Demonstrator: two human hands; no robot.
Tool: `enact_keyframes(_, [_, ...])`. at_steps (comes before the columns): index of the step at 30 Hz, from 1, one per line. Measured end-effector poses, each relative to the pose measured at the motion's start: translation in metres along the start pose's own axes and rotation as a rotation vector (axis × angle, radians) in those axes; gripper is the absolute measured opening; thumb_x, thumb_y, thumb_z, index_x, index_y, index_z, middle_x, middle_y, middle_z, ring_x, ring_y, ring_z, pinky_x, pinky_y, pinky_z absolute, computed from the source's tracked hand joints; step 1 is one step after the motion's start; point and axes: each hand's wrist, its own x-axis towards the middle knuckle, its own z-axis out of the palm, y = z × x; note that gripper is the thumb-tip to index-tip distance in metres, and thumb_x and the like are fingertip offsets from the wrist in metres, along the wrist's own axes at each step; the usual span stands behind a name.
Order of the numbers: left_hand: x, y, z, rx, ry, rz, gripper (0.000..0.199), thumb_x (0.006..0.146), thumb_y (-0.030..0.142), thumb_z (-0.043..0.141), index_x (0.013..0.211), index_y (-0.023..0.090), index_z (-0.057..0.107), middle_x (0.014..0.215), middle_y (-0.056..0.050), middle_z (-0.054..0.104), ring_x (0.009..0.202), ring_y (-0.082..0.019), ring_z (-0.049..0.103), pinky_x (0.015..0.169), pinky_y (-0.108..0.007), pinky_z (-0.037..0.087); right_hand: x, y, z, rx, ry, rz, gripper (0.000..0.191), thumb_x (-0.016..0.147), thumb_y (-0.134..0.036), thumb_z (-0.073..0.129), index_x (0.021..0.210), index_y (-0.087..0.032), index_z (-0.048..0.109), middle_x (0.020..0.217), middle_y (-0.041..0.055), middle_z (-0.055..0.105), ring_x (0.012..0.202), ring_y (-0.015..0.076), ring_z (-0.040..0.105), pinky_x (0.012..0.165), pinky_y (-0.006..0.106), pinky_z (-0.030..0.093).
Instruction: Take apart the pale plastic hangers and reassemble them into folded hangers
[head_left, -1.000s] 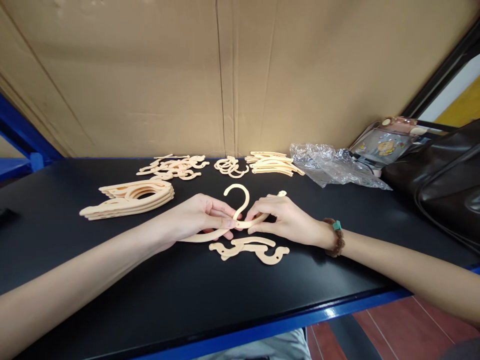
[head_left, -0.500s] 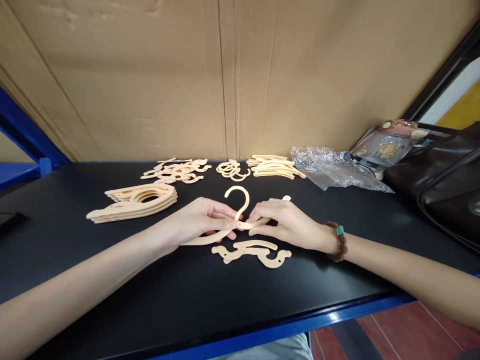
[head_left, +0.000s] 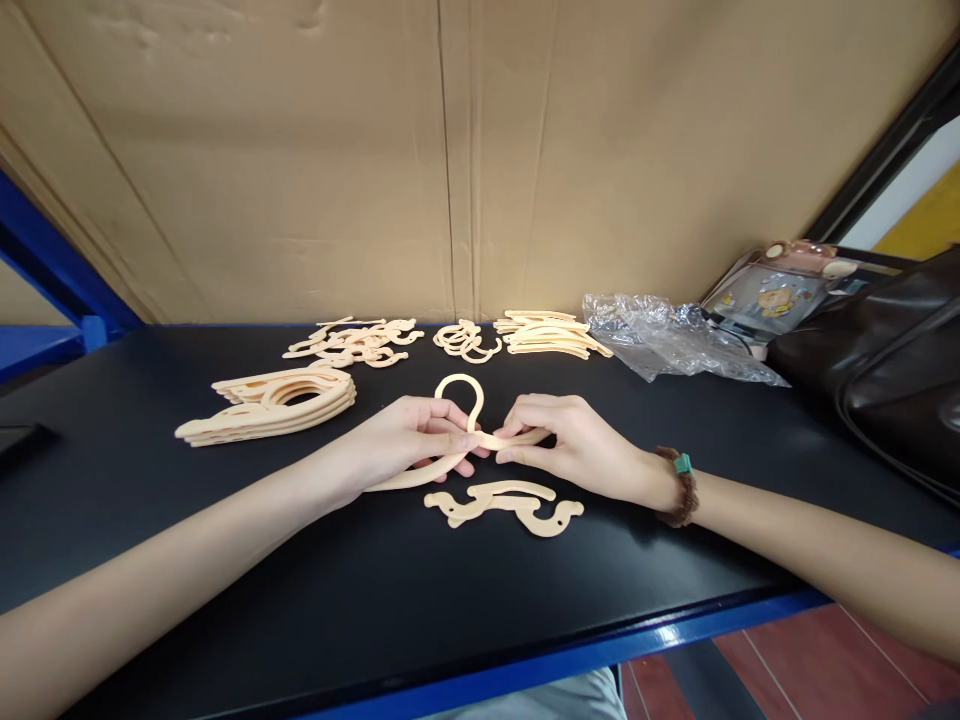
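Between my hands is a cream plastic hanger [head_left: 478, 400] with a round hook at the top and curved arms to both sides. My left hand [head_left: 420, 438] pinches it at the joint below the hook, and one arm passes under that hand. The other arm lies between the thumb and fingers of my right hand [head_left: 574, 440], which hide part of it. Just below my hands, several loose curved pieces [head_left: 504, 502] lie overlapped on the black table [head_left: 390, 610].
Stacked cream hangers [head_left: 270, 405] lie at the left. Along the back are piles of hooked pieces [head_left: 360, 342], small hooks [head_left: 465, 340] and straight strips [head_left: 551, 333]. Clear plastic bags [head_left: 675, 335] and a dark leather bag [head_left: 877, 350] are at the right.
The hook has turned and shifted left, and the hanger's right arm has tilted. My right hand's fingers have moved slightly along that arm; my left hand has barely moved.
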Motion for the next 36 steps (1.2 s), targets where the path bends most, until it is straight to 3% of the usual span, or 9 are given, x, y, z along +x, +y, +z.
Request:
enact_keyframes(8, [0.004, -0.002, 0.004, 0.104, 0.05, 0.036, 0.043, 0.074, 0.052, 0.07, 0.095, 0.016, 0.06, 0.083, -0.004, 0.072, 0.067, -0.015, 0.066, 0.056, -0.024, 0.05, -0.001, 0.0, 0.0, -0.173, 0.063, 0.019, 0.021, 0.093, -0.031, 0.059, 0.078, -0.016, 0.058, 0.082, -0.0007, 0.054, 0.066, 0.0085, 0.05, 0.057, 0.021, 0.036])
enact_keyframes(17, [0.001, 0.0, 0.001, 0.245, -0.031, 0.073, 0.052, 0.08, 0.05, 0.062, 0.121, 0.02, 0.059, 0.092, -0.004, 0.07, 0.069, -0.014, 0.065, 0.056, -0.022, 0.049, -0.002, 0.003, -0.005, -0.337, 0.088, 0.145, 0.02, 0.092, -0.032, 0.058, 0.077, -0.018, 0.058, 0.082, -0.0004, 0.057, 0.068, 0.0108, 0.053, 0.06, 0.024, 0.036])
enact_keyframes(27, [-0.002, 0.002, 0.002, 0.294, -0.025, 0.096, 0.037, 0.083, 0.048, 0.061, 0.104, 0.018, 0.063, 0.093, -0.004, 0.069, 0.07, -0.014, 0.064, 0.056, -0.022, 0.049, 0.002, 0.005, -0.014, -0.466, 0.037, 0.349, 0.019, 0.088, -0.032, 0.061, 0.074, -0.019, 0.056, 0.076, -0.0002, 0.061, 0.071, 0.0152, 0.054, 0.059, 0.027, 0.033])
enact_keyframes(31, [-0.006, 0.002, 0.001, 0.562, 0.075, 0.211, 0.03, 0.085, 0.048, 0.059, 0.09, 0.02, 0.066, 0.081, -0.001, 0.069, 0.063, -0.013, 0.06, 0.053, -0.021, 0.043, 0.001, 0.005, -0.015, -0.503, 0.016, 0.312, 0.023, 0.089, -0.034, 0.061, 0.072, -0.019, 0.056, 0.075, 0.0003, 0.061, 0.071, 0.0155, 0.054, 0.059, 0.027, 0.033])
enact_keyframes(36, [-0.011, -0.001, 0.001, 1.119, 0.234, 0.442, 0.03, 0.094, 0.044, 0.046, 0.097, 0.024, 0.068, 0.087, 0.0, 0.068, 0.072, -0.014, 0.061, 0.056, -0.022, 0.036, -0.001, 0.005, -0.017, -0.56, -0.028, 0.318, 0.027, 0.091, -0.037, 0.059, 0.072, -0.019, 0.055, 0.077, 0.001, 0.061, 0.07, 0.0155, 0.053, 0.058, 0.027, 0.032])
